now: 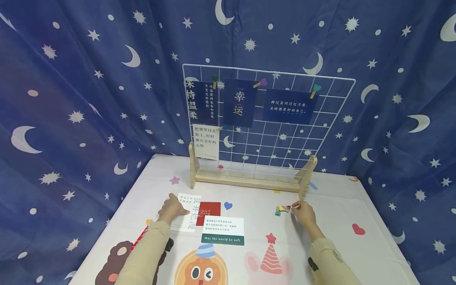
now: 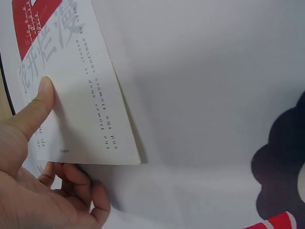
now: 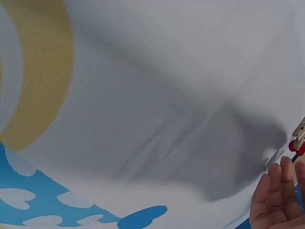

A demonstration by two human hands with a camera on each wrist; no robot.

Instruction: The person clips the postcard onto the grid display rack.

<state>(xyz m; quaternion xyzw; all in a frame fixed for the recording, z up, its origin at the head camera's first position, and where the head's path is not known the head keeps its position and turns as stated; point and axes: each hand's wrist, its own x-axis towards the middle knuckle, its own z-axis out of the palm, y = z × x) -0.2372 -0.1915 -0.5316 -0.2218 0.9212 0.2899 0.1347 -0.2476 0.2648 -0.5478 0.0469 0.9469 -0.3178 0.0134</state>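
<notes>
My left hand (image 1: 177,208) lies at the left of the table on a white card with a red patch and grey characters (image 1: 190,218). In the left wrist view that hand (image 2: 71,143) pinches the card (image 2: 90,95): the thumb (image 2: 38,102) presses on top and the fingers (image 2: 83,188) curl under its raised edge. At the right, my right hand (image 1: 295,207) reaches a small pile of wooden clips with coloured hearts (image 1: 282,209) and pinches one by its end. The right wrist view shows only the fingertips (image 3: 279,195) and a red-heart clip (image 3: 299,138) at the frame's edge.
A white wire grid (image 1: 281,130) stands in a wooden base (image 1: 246,180) at the back, with several cards clipped along its upper left. A white and green card (image 1: 223,230) lies before me on the printed tablecloth (image 1: 338,206). A star-patterned blue curtain (image 1: 71,99) closes in behind.
</notes>
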